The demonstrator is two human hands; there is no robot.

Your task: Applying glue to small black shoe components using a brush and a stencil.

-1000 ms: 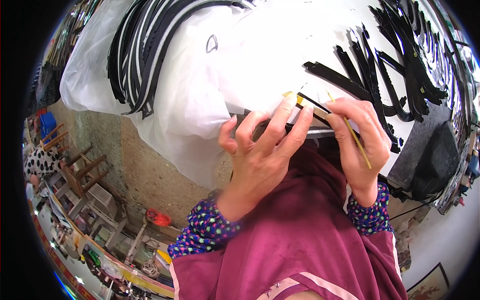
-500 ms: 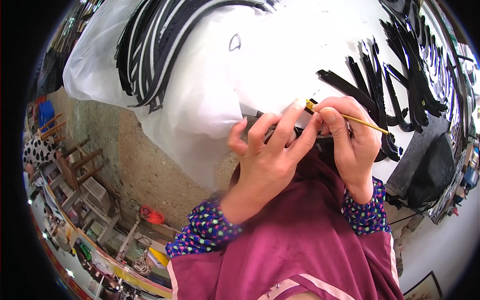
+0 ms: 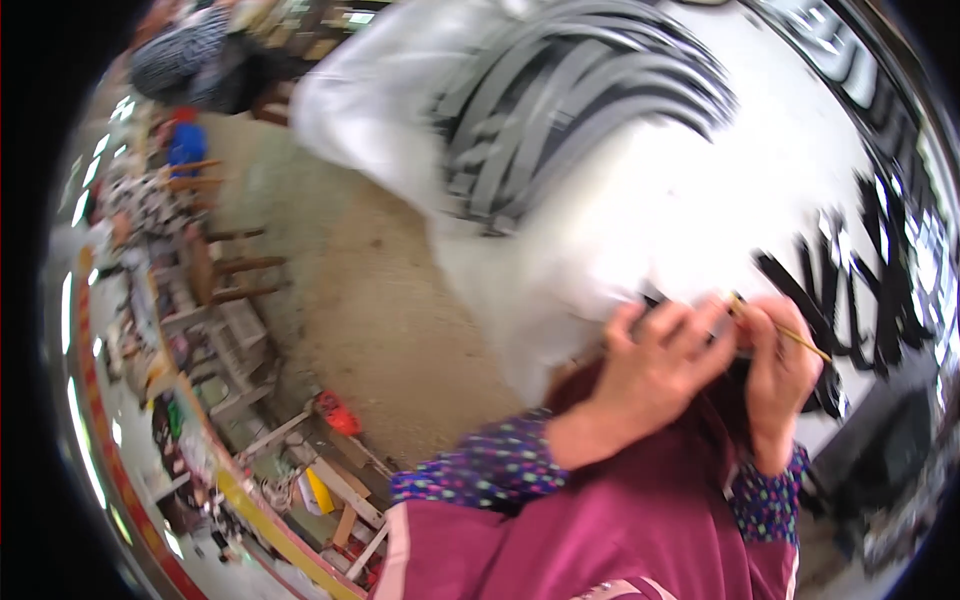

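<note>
left hand [image 3: 655,365]: fingers spread, pressing a black strip [image 3: 800,300] flat on the white surface [image 3: 640,220]
right hand [image 3: 780,365]: pinched on a thin brush [image 3: 780,328], held like a pen for control

Strips [image 3: 570,140] on sheet [image 3: 660,220], behind hands [image 3: 650,370].

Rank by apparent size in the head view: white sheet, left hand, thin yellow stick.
1. white sheet, by far the largest.
2. left hand.
3. thin yellow stick, held in the right hand, smallest; motion blur softens its outline.
</note>
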